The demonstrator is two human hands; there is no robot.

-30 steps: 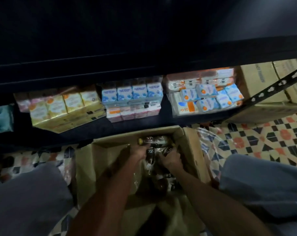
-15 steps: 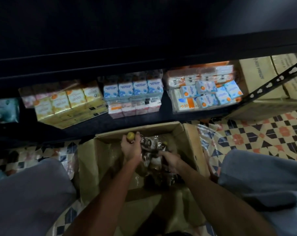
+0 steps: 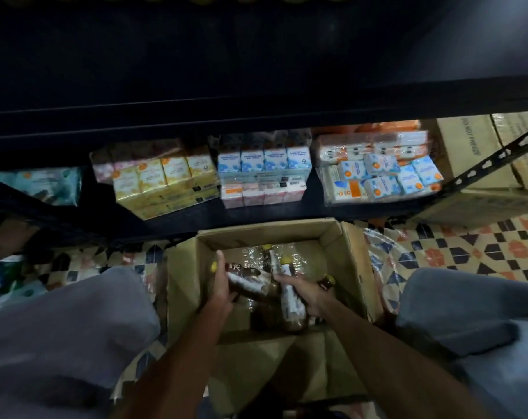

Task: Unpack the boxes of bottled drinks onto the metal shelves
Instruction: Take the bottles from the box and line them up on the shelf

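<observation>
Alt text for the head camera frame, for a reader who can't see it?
Seen from above, a person's left hand grips one bottle and the right hand a second bottle inside an open cardboard box on a patterned tile floor. Behind it, a dark metal shelf holds wrapped packs of small cartons.

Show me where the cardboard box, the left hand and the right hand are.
cardboard box point(image 3: 265, 234): head view, on its far wall.
left hand point(image 3: 223, 287): head view, on the back of the hand.
right hand point(image 3: 306, 293): head view, on the back of the hand.
</observation>
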